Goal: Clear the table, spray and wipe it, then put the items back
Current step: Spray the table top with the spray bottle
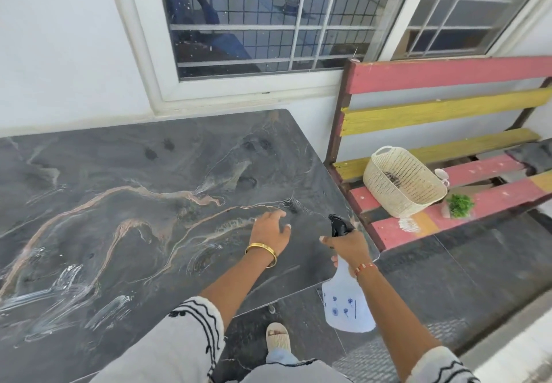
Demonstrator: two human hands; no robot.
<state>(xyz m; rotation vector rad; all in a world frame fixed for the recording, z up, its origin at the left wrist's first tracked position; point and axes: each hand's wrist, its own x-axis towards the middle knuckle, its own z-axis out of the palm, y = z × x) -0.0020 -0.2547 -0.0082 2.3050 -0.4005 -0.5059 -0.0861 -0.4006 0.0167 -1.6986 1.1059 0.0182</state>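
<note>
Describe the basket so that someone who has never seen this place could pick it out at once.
Look right of the dark marble table to the red and yellow slatted bench under the window. On its seat, at the end nearest the table, lies the basket, tipped on its side. It is cream, woven with small holes, and much larger than the small green plant beside it.

**No readable text in view**

Nothing here can be read as words, numbers or a brand. The translucent white plastic spray bottle with a black trigger head (348,305) bears only small blue printed marks, flower-like shapes beside a thin vertical line; whether any of them are letters or figures cannot be told.
</note>
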